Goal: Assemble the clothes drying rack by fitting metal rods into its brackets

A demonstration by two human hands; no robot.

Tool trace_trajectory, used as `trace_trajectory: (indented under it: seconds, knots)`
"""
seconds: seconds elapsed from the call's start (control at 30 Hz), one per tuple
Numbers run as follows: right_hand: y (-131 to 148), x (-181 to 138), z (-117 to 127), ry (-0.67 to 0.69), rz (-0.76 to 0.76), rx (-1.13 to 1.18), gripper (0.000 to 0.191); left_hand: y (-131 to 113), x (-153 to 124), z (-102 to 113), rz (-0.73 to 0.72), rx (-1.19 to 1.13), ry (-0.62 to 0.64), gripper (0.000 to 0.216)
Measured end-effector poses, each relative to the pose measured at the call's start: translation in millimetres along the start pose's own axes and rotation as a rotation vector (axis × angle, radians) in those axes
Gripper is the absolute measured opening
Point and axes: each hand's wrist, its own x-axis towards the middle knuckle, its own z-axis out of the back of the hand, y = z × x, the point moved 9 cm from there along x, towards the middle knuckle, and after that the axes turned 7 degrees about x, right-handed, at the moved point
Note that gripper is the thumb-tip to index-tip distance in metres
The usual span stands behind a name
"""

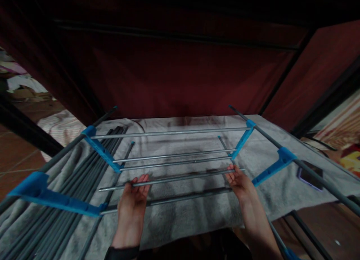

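A loose grey metal rod lies across both of my hands, held level within a part-built rack. My left hand has its thumb over the rod near the left end, with the fingers underneath, palm up. Near the other end, my right hand pinches the same rod. Blue plastic brackets on the left and a matching blue bracket on the right sit on long grey side poles. Another crossbar runs just below the held rod. Farther crossbars join the far brackets.
Several spare grey rods lie bundled at the left on a grey blanket. A phone rests on the blanket at the right. A dark red panel stands behind the rack. Striped cloth hangs at the left.
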Motion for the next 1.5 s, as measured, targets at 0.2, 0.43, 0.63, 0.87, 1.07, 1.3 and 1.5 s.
trace_trajectory:
  seconds: [0.2,0.43,0.63,0.87,1.07,1.3,1.5]
  knots:
    - [1.5,0.1,-2.6,-0.01,-0.026,-0.031,0.02,-10.8,5.8,5.7,-0.046,-0.05,-0.046,0.035]
    - [4.7,-2.6,-5.3,0.071,0.075,-0.052,0.013,-3.1,7.5,10.1,-0.06,-0.061,-0.057,0.031]
    - [4.4,-6.3,-2.4,0.002,0.0,0.034,0.015,-9.9,4.0,10.2,0.003,-0.104,-0.096,0.025]
    - [9.2,-9.8,-2.8,-0.063,-0.059,0.014,0.019,-25.6,13.5,25.4,-0.031,-0.173,-0.118,0.026]
    - [6.9,-11.4,-8.1,-0.029,-0.037,-0.053,0.022,-24.3,28.3,37.4,-0.033,-0.153,-0.103,0.034]
    - [10.8,-10.3,-5.7,0.009,0.058,-0.046,0.016,-20.8,13.4,27.8,0.048,-0.146,-0.133,0.035]
    - [18.7,-7.3,2.2,-0.071,0.032,-0.033,0.014,-33.0,14.2,35.2,0.017,-0.186,-0.169,0.03]
